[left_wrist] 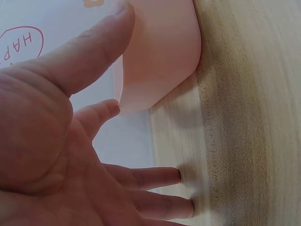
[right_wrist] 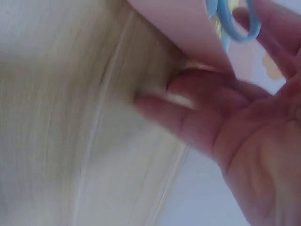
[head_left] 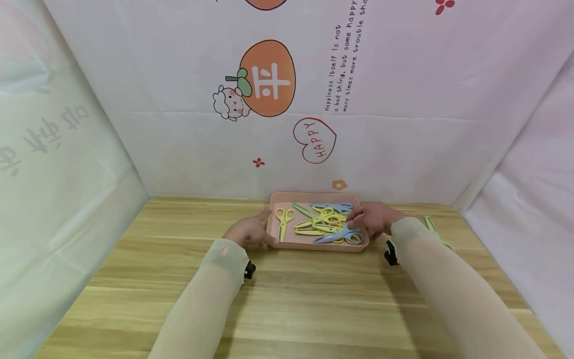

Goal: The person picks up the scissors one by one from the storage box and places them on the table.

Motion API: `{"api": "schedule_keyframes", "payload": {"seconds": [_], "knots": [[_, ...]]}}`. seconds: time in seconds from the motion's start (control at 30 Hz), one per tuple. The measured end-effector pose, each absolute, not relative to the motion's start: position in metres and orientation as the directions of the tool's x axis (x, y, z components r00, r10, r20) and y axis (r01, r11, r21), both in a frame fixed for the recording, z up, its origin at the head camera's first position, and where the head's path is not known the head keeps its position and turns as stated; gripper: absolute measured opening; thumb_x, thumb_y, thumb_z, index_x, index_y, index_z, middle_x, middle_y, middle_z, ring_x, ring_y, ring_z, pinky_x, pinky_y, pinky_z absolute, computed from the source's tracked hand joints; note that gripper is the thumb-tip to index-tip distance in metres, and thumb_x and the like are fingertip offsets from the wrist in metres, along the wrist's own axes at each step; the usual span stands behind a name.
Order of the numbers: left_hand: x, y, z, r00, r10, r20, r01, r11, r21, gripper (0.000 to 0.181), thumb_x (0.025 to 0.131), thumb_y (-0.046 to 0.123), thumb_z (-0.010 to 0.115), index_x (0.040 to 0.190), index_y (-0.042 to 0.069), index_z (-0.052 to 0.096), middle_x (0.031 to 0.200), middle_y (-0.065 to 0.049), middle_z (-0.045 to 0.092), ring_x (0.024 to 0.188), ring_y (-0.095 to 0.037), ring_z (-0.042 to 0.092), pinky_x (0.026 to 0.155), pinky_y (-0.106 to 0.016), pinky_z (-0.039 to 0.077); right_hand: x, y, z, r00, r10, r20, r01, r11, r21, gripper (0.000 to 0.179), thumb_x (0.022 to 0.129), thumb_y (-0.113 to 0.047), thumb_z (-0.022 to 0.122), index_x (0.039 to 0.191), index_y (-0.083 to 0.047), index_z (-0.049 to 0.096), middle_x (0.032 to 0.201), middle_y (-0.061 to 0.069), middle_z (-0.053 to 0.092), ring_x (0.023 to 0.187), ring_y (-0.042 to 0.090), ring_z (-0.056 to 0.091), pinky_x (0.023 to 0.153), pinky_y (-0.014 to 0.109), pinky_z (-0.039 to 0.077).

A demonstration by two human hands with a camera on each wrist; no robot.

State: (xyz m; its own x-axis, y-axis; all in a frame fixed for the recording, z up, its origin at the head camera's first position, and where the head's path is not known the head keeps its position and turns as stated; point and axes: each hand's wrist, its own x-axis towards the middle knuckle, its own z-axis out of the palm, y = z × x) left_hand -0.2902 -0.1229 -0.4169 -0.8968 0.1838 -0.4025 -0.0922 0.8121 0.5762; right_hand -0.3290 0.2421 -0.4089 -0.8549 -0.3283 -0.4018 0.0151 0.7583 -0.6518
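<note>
A pink tray [head_left: 291,245] holds a jumble of yellow, green and blue scissors. One yellow pair [head_left: 284,222] lies apart at the tray's left end. My left hand [head_left: 251,230] is at the left end, fingers fairly straight. In the left wrist view its thumb overlaps the tray wall [left_wrist: 162,52] and the forefinger meets the rim. My right hand [head_left: 378,217] grips the tray's right end, some fingers outside the wall and others reaching over the rim. Those inside are right by the handle of the blue scissors [head_left: 343,234].
Green scissors [head_left: 432,229] lie on the wooden table [head_left: 305,299] beyond the right forearm, partly covered by it. A white printed cloth [head_left: 193,149] hangs close behind the tray. More white cloth [head_left: 58,174] walls off both sides.
</note>
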Motion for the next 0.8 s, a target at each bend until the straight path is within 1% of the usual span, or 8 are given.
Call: {"api": "schedule_keyframes", "payload": {"seconds": [0.07, 0.2, 0.33, 0.5, 0.57, 0.6, 0.7, 0.8], "knots": [[-0.291, -0.121, -0.417, -0.896, 0.183, -0.404, -0.094, 0.812, 0.576, 0.111, 0.076, 0.037, 0.088, 0.161, 0.031, 0.017, 0.158, -0.013, 0.032, 0.142, -0.039, 0.028, 0.111, -0.056, 0.026, -0.328, 0.241, -0.409, -0.871, -0.324, -0.369, -0.039, 0.795, -0.606, 0.023, 0.097, -0.022, 0.066, 0.114, -0.010, 0.074, 0.131, 0.016, 0.054, 0.108, 0.032, 0.053, 0.072, 0.048, 0.055], [-0.294, -0.122, -0.419, -0.894, 0.190, -0.405, -0.086, 0.815, 0.572, 0.113, 0.075, 0.038, 0.088, 0.162, 0.030, 0.016, 0.157, -0.015, 0.033, 0.142, -0.040, 0.029, 0.111, -0.056, 0.026, -0.327, 0.236, -0.406, -0.889, -0.369, -0.271, -0.206, 0.852, -0.481, 0.019, 0.093, -0.020, 0.068, 0.106, -0.009, 0.078, 0.116, 0.010, 0.063, 0.101, 0.028, 0.055, 0.082, 0.048, 0.050], [-0.294, -0.122, -0.417, -0.894, 0.198, -0.402, -0.078, 0.815, 0.574, 0.113, 0.076, 0.039, 0.088, 0.162, 0.029, 0.016, 0.157, -0.016, 0.034, 0.142, -0.040, 0.029, 0.111, -0.056, 0.027, -0.325, 0.230, -0.403, -0.880, -0.445, -0.164, -0.377, 0.866, -0.328, 0.013, 0.092, -0.017, 0.071, 0.098, -0.008, 0.079, 0.105, 0.009, 0.069, 0.113, 0.037, 0.055, 0.100, 0.054, 0.039], [-0.290, -0.121, -0.412, -0.896, 0.194, -0.399, -0.083, 0.811, 0.580, 0.110, 0.077, 0.038, 0.087, 0.162, 0.029, 0.017, 0.157, -0.016, 0.034, 0.142, -0.039, 0.029, 0.111, -0.055, 0.027, -0.319, 0.223, -0.400, -0.864, -0.500, -0.048, -0.498, 0.866, -0.053, 0.009, 0.087, -0.013, 0.076, 0.081, -0.018, 0.079, 0.140, 0.026, 0.051, 0.142, 0.052, 0.017, 0.108, 0.070, 0.014], [-0.291, -0.122, -0.413, -0.896, 0.191, -0.401, -0.084, 0.814, 0.575, 0.110, 0.077, 0.037, 0.087, 0.162, 0.030, 0.017, 0.157, -0.016, 0.034, 0.142, -0.039, 0.030, 0.111, -0.054, 0.027, -0.318, 0.223, -0.400, -0.859, -0.511, -0.008, -0.511, 0.859, 0.024, 0.012, 0.086, -0.012, 0.077, 0.076, -0.020, 0.078, 0.152, 0.029, 0.036, 0.144, 0.051, 0.009, 0.107, 0.072, 0.013], [-0.292, -0.122, -0.413, -0.896, 0.190, -0.401, -0.083, 0.816, 0.572, 0.109, 0.078, 0.037, 0.086, 0.162, 0.029, 0.017, 0.157, -0.016, 0.034, 0.142, -0.038, 0.030, 0.111, -0.054, 0.027, -0.318, 0.224, -0.401, -0.852, -0.522, 0.025, -0.521, 0.852, 0.050, 0.013, 0.084, -0.011, 0.078, 0.076, -0.021, 0.078, 0.152, 0.027, 0.035, 0.145, 0.049, 0.009, 0.108, 0.070, 0.013], [-0.292, -0.122, -0.415, -0.898, 0.183, -0.400, -0.089, 0.815, 0.572, 0.109, 0.078, 0.035, 0.087, 0.162, 0.029, 0.016, 0.157, -0.015, 0.033, 0.142, -0.038, 0.030, 0.112, -0.054, 0.026, -0.320, 0.229, -0.402, -0.854, -0.507, 0.118, -0.508, 0.861, 0.027, 0.008, 0.084, -0.012, 0.079, 0.080, -0.020, 0.080, 0.152, 0.025, 0.038, 0.145, 0.045, 0.011, 0.105, 0.069, 0.015], [-0.291, -0.122, -0.417, -0.901, 0.181, -0.394, -0.094, 0.806, 0.585, 0.111, 0.076, 0.035, 0.088, 0.162, 0.029, 0.018, 0.157, -0.014, 0.034, 0.142, -0.038, 0.030, 0.112, -0.054, 0.026, -0.322, 0.241, -0.400, -0.897, -0.417, 0.146, -0.432, 0.896, -0.099, 0.007, 0.088, -0.017, 0.077, 0.091, -0.018, 0.083, 0.153, 0.022, 0.037, 0.144, 0.045, 0.013, 0.099, 0.072, 0.018]]}}
